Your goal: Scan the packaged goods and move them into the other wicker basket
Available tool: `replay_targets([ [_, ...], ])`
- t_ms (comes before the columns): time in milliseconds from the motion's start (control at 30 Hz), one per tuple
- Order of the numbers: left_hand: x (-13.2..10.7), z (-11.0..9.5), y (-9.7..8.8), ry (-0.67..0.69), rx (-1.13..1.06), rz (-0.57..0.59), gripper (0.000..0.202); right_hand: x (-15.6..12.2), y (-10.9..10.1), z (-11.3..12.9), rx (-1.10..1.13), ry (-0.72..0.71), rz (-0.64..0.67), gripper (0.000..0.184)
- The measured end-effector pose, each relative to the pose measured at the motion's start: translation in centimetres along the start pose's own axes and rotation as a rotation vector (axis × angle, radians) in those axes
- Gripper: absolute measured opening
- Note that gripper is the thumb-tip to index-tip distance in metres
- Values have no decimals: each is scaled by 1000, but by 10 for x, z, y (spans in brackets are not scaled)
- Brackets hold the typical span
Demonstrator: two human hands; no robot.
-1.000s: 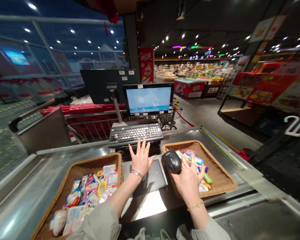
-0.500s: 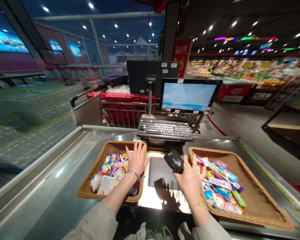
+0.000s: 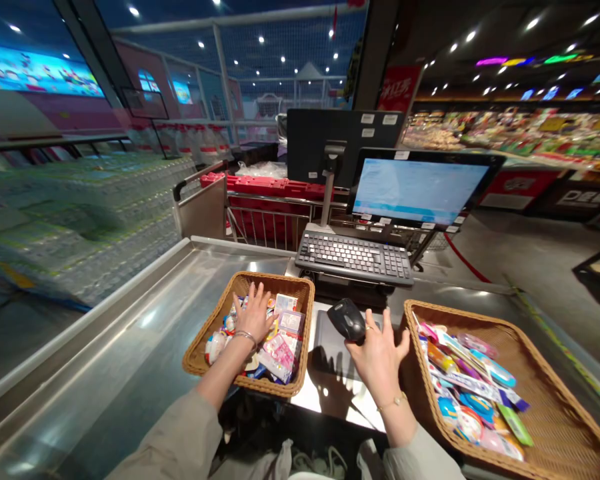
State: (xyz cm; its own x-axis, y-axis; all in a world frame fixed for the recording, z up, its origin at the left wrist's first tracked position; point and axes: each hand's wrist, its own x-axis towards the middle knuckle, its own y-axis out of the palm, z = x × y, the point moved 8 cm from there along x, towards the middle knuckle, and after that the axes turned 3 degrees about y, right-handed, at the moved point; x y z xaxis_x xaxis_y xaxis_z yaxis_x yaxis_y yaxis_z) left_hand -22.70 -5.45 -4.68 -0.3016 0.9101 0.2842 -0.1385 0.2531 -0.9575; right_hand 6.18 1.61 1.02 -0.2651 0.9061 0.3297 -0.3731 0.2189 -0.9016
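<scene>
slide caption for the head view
At a checkout counter, the left hand rests in a wicker basket while the right hand holds a scanner.

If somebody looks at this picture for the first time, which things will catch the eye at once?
First, two wicker baskets of bright packets on the steel counter: the left basket, where the left hand lies open on the packets, and the right basket near the right edge. Between them, the right hand holds a black scanner. Behind, the lit screen glows above a keyboard.
</scene>
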Motion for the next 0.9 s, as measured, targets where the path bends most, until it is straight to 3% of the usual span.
replay_targets([
  [333,-3,24,32,5,33,178,55,4,7,3,-18,-22,7,23],
  [600,2,16,69,112,-17,487,73,5,15,-2,-2,-37,5,21],
  [900,5,-1,98,214,-66,660,74,5,18,-12,-40,-27,0,24],
])
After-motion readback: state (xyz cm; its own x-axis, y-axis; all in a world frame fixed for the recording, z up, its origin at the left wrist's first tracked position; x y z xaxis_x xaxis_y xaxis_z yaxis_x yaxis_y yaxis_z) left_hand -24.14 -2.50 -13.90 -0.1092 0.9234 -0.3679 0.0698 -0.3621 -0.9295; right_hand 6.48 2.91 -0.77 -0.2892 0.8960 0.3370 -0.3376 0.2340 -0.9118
